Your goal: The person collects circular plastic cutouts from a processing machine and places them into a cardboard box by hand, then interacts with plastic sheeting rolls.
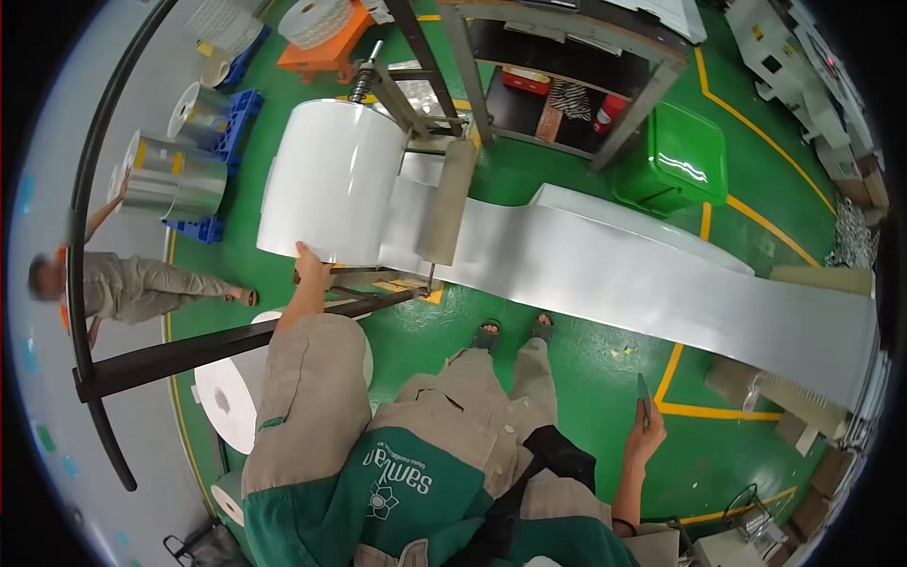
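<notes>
A large white roll [331, 184] is mounted on a metal stand at the upper left. My left hand [310, 267] touches the roll's near end, its fingers partly hidden behind the edge. From the roll a wide silvery-white sheet [605, 265] passes by a beige roller [448, 203] and stretches to the right. My right hand [645, 430] is at the lower right, away from the sheet, with its fingers closed on a thin dark blade-like tool [644, 389] that points up.
Another person [123, 283] walks at the left beside wrapped rolls [170, 180] on blue pallets. A black bar [236, 345] crosses the left side. Below it lies a white roll [227, 397]. A green bin [675, 156] and a shelf table [567, 24] stand beyond the sheet.
</notes>
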`<state>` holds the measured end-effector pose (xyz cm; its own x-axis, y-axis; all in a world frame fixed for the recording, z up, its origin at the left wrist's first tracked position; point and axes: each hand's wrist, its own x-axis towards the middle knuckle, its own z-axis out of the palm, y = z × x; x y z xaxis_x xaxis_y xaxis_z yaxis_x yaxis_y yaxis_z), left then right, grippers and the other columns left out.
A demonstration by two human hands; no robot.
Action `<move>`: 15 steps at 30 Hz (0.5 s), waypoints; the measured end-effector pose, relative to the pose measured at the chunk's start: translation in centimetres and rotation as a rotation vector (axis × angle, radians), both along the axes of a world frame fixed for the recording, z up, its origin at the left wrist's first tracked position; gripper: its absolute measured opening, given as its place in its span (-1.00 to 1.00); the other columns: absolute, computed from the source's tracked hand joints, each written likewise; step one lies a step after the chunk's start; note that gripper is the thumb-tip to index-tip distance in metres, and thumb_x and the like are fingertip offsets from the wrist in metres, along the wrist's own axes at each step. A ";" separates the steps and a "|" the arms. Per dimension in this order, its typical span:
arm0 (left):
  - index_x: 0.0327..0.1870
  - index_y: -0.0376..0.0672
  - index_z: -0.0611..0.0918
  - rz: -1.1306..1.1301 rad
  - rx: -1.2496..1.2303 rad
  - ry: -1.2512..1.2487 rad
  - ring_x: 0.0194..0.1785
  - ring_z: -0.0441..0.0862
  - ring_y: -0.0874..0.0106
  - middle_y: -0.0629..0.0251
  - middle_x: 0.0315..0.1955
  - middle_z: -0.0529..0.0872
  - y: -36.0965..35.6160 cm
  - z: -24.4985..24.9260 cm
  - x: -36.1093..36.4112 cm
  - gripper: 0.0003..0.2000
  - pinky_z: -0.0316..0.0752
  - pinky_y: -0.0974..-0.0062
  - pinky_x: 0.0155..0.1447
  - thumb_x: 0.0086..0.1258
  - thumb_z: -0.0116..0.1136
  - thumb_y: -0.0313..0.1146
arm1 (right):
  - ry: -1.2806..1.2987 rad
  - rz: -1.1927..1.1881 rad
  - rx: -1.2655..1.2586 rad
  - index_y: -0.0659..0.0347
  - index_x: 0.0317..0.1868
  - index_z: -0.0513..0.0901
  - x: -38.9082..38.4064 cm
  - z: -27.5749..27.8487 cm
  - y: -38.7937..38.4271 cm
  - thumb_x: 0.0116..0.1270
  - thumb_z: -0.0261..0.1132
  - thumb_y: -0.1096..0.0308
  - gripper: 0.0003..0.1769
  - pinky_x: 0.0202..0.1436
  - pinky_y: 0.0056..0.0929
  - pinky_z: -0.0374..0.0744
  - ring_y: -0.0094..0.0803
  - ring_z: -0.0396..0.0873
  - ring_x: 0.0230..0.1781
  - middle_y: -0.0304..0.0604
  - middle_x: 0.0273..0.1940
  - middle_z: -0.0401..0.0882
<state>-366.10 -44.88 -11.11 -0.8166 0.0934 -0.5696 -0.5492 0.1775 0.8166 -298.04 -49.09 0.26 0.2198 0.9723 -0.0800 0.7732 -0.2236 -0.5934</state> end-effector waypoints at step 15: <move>0.20 -0.40 0.19 0.111 -0.353 0.177 0.09 0.41 0.05 -0.10 0.09 0.38 2.8 2.6 5.7 -0.34 0.37 0.20 0.10 0.37 -0.25 0.10 | -0.048 -0.054 -0.082 0.34 -0.18 0.60 -2.2 3.6 -11.2 0.22 0.20 0.43 -0.80 -0.26 -0.36 0.51 -0.14 0.61 -0.30 0.12 -0.30 0.60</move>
